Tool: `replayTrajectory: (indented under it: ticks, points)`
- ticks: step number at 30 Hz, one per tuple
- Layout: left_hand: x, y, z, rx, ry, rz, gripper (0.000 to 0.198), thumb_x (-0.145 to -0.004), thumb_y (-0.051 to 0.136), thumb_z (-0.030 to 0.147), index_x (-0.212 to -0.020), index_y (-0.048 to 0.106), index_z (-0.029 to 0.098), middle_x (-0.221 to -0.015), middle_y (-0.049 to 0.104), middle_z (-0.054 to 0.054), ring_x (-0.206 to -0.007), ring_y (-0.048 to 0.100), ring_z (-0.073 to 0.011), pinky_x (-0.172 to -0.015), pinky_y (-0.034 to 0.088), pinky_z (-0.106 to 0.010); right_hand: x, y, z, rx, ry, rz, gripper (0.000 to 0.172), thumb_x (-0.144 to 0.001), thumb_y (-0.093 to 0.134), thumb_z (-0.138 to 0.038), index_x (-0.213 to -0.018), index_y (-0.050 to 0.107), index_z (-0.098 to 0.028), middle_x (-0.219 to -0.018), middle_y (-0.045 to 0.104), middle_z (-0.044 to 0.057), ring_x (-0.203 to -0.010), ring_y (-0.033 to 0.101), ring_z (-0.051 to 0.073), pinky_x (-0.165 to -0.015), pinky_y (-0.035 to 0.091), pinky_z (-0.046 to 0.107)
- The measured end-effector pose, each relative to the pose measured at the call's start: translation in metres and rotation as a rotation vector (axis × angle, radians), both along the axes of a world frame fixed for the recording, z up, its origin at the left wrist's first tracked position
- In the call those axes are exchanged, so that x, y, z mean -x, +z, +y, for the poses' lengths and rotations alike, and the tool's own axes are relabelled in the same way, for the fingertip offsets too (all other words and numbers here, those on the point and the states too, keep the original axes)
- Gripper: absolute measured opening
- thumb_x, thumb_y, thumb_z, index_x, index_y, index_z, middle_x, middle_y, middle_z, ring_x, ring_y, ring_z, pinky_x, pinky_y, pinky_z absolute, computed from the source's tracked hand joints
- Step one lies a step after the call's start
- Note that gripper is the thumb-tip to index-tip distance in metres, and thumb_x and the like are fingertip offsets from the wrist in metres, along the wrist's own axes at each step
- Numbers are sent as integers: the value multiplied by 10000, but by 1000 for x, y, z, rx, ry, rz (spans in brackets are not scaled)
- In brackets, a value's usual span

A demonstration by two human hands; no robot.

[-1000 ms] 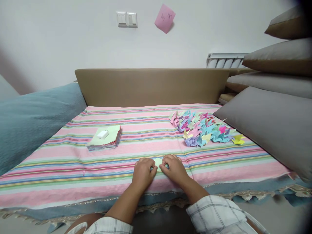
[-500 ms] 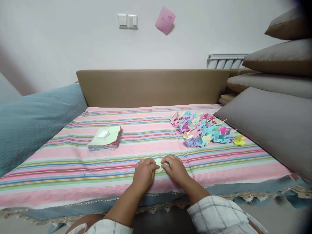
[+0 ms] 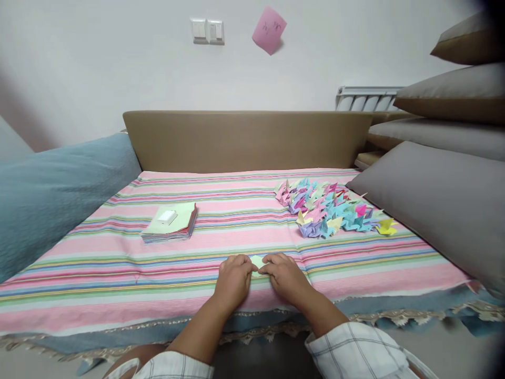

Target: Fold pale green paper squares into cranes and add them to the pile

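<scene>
Paper (image 3: pixel 258 262), pale green and small, is held on the striped cloth (image 3: pixel 118 252) at the lower centre of the frame. Its left side is gripped by the fingers of the left hand (image 3: pixel 232 279), its right side by those of the right hand (image 3: pixel 287 279), with the thumbs set close together over it. At centre left, a stack (image 3: pixel 185 215) of sheets is topped by a white block (image 3: pixel 167 217); right of centre, folded cranes (image 3: pixel 331 211) are crowded together near grey cushions (image 3: pixel 442 195).
</scene>
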State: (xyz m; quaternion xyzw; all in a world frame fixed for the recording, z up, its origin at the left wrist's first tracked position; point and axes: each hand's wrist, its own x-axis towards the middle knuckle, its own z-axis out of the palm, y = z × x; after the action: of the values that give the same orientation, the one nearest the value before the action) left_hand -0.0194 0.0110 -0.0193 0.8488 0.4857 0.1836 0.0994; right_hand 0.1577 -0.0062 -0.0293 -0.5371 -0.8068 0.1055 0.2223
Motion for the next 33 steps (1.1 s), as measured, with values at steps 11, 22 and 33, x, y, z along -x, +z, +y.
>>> replayTrajectory:
  ticks: [11, 22, 33]
  points:
    - [3, -1, 1, -31, -34, 13, 266, -842, 468, 152, -919, 682, 290, -961, 647, -9, -921, 526, -199, -751, 389, -340, -5, -2, 8, -47, 33, 54, 353, -726, 451, -17, -811, 720, -229, -1003, 688, 12, -928, 570, 187, -848, 419, 324]
    - [13, -7, -5, -210, -208, 131, 354, -787, 498, 83, -1099, 610, 204, -1122, 625, -75, -986, 544, -223, -875, 438, -395, -9, -7, 7, -112, 77, 108, 330, -701, 465, -22, -824, 704, -214, -982, 681, 26, -941, 535, 196, -859, 419, 342]
    - [-1, -12, -19, -367, -13, 249, 305, -836, 501, 172, -1119, 582, 252, -1097, 565, -89, -993, 476, -256, -887, 371, -462, -5, 1, 3, -78, 29, 179, 337, -724, 428, -36, -918, 667, -173, -1002, 663, 72, -984, 557, 202, -895, 424, 349]
